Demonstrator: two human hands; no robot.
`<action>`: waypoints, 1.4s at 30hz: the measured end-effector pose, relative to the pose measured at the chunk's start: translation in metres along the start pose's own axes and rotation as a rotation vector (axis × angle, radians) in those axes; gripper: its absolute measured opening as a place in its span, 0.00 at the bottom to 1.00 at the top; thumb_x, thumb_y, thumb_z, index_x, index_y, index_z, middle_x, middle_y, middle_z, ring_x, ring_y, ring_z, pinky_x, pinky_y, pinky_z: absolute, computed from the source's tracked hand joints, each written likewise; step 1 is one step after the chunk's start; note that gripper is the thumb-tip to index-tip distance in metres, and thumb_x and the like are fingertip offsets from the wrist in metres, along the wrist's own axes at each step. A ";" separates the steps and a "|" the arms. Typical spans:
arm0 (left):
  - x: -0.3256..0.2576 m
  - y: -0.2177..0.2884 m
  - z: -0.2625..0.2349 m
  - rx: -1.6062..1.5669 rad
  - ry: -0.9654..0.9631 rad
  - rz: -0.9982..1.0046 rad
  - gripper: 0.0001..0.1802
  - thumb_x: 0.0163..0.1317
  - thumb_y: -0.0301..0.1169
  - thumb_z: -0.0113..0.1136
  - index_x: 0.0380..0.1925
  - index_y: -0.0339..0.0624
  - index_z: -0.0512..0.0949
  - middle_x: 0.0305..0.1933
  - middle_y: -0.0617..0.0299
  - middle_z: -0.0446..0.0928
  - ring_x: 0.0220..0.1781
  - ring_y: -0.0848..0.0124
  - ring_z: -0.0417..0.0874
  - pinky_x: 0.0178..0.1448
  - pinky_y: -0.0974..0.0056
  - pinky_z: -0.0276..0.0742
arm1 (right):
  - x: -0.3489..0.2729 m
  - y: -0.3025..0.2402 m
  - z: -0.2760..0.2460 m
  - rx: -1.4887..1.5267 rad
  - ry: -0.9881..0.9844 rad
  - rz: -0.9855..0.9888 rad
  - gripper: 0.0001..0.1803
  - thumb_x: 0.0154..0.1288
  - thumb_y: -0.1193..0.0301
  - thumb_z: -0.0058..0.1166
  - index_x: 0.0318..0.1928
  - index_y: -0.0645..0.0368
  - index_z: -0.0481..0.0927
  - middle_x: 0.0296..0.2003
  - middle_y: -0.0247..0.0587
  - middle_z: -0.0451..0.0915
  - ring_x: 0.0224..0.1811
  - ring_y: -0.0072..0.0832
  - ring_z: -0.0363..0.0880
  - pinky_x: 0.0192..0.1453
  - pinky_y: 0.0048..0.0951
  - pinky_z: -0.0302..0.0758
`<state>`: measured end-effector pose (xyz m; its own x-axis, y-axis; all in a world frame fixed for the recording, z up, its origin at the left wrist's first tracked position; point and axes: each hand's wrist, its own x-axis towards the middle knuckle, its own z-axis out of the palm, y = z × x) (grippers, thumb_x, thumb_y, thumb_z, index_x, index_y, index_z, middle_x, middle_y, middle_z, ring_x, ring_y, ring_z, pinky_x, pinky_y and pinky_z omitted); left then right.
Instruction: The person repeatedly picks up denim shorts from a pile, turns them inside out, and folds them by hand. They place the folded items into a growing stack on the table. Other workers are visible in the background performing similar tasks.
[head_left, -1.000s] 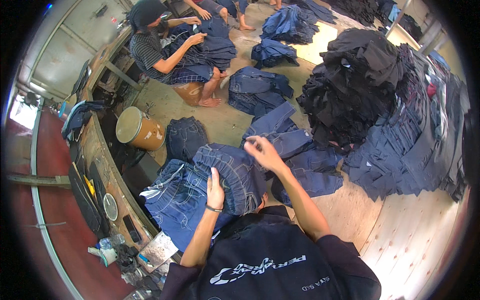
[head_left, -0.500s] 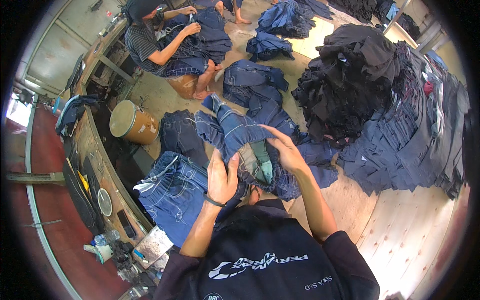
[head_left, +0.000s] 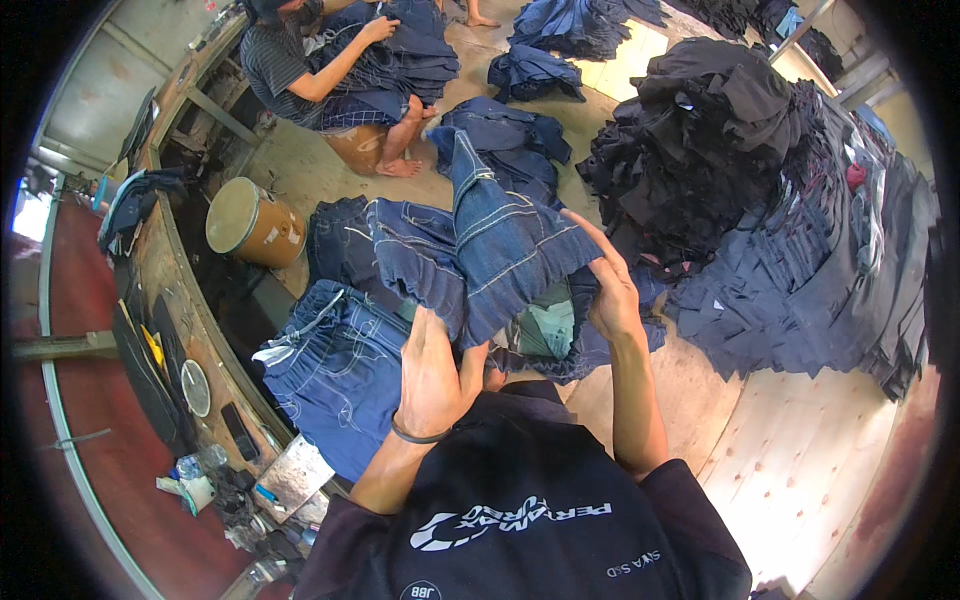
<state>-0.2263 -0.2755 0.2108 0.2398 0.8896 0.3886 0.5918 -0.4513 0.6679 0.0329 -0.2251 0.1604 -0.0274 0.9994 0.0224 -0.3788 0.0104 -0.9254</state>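
A blue denim garment [head_left: 515, 240] with pale stitching is held up in front of me, its greenish pocket lining [head_left: 547, 325] showing below. My left hand [head_left: 432, 368] grips its lower left edge, the fingertips partly hidden by the cloth. At its right edge my right hand [head_left: 615, 290] pinches the denim, index finger stretched along the hem. Left of my left hand lies a stack of blue denim garments [head_left: 335, 370] with white drawstrings. Behind the held piece are more dark denim pieces [head_left: 340, 240] on the floor.
A large heap of black cloth [head_left: 690, 150] rises at the right, beside stacked grey-blue pieces [head_left: 780, 300]. A brown drum [head_left: 255, 222] stands at the left by a wooden bench [head_left: 190, 310] carrying a phone [head_left: 239, 431] and a cup. Farther back, a seated person [head_left: 300, 70] handles dark garments.
The denim garment has been raised and spread wider, so more of its outer face shows. My right hand has moved right, away from my left; the view has shifted slightly.
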 end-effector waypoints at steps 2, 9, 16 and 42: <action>0.000 0.008 -0.002 -0.027 0.014 0.021 0.32 0.61 0.23 0.72 0.63 0.19 0.71 0.59 0.26 0.77 0.58 0.26 0.79 0.63 0.41 0.78 | -0.001 -0.006 -0.001 -0.167 0.040 -0.154 0.34 0.68 0.77 0.43 0.75 0.67 0.73 0.70 0.44 0.79 0.65 0.27 0.80 0.75 0.29 0.69; -0.001 0.030 -0.010 -0.023 -0.034 0.025 0.28 0.54 0.27 0.77 0.53 0.25 0.77 0.50 0.37 0.81 0.49 0.38 0.85 0.49 0.46 0.84 | -0.002 -0.033 -0.019 -0.432 0.111 -0.274 0.32 0.69 0.77 0.41 0.73 0.69 0.75 0.73 0.51 0.76 0.77 0.36 0.71 0.84 0.36 0.60; -0.008 0.049 -0.009 -0.025 -0.066 0.054 0.35 0.51 0.32 0.80 0.57 0.28 0.79 0.54 0.39 0.81 0.50 0.42 0.86 0.50 0.49 0.85 | -0.007 -0.034 -0.010 -0.348 0.047 -0.313 0.41 0.81 0.49 0.54 0.77 0.72 0.68 0.78 0.54 0.69 0.80 0.40 0.68 0.84 0.41 0.62; -0.066 -0.066 -0.028 -0.489 0.093 -0.557 0.21 0.75 0.27 0.64 0.63 0.29 0.77 0.58 0.50 0.86 0.58 0.63 0.85 0.68 0.58 0.77 | 0.101 0.055 -0.119 -1.135 0.280 -0.067 0.20 0.80 0.65 0.53 0.65 0.58 0.83 0.59 0.59 0.85 0.65 0.53 0.84 0.68 0.42 0.79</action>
<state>-0.3030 -0.3061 0.1587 -0.0748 0.9958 -0.0524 0.1911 0.0659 0.9794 0.1198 -0.1198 0.0668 0.2198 0.9667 0.1307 0.6752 -0.0540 -0.7357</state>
